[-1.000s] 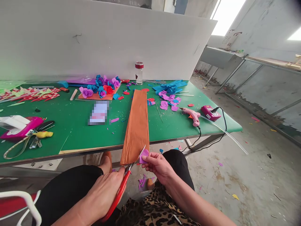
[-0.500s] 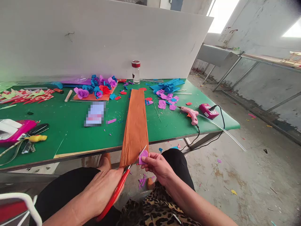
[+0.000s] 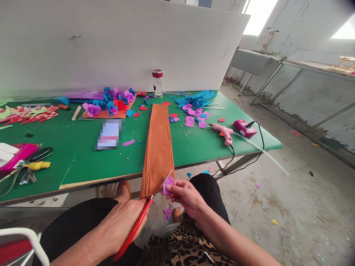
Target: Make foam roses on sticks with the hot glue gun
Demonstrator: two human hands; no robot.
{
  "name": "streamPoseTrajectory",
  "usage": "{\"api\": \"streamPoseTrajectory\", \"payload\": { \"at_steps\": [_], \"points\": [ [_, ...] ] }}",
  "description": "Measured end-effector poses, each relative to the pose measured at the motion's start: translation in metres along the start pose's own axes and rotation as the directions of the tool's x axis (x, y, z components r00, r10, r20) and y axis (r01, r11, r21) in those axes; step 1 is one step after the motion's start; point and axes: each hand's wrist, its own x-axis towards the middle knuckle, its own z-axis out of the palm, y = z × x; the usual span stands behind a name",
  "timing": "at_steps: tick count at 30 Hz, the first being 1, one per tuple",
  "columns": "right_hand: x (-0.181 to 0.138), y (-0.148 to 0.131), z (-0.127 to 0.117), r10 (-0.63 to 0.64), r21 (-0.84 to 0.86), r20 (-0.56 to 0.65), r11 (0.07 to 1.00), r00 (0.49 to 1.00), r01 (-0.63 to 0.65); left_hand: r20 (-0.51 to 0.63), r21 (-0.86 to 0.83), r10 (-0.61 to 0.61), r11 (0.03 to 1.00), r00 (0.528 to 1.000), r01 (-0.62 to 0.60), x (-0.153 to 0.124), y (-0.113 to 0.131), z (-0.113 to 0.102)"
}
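Note:
My left hand is closed on a pair of red-handled scissors, its fingers mostly hidden under the hand. The scissors' blades point up and right, next to a small purple paper piece. Between thumb and fingers, my right hand pinches that piece, with a sliver of red showing at its lower edge. A long strip of folded orange crepe paper runs from the table over its near edge to my left knuckles. Whether my left hand also touches the strip, I cannot tell.
On the green table stand a red-lidded glass jar, paper flowers, a phone, purple petals and blue crepe paper. A pink glue gun lies beside a pink power socket, cords hanging over the edge.
The view has shifted slightly, so the table things sit a little further left. Both hands keep nearly the same place, still holding the scissors and the purple piece.

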Motion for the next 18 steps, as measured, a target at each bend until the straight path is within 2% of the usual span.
{"api": "streamPoseTrajectory", "payload": {
  "at_steps": [8, 18],
  "points": [
    [0.002, 0.002, -0.002, 0.001, -0.003, 0.026, 1.0, 1.0, -0.001, 0.054, -0.019, -0.034, 0.999, 0.998, 0.035, -0.003, 0.007, -0.006],
    [-0.005, -0.002, -0.001, 0.016, -0.018, 0.043, 1.0, 0.999, -0.015, 0.02, -0.031, -0.014, 0.999, 1.0, 0.015, -0.007, 0.004, -0.016]
  ]
}}
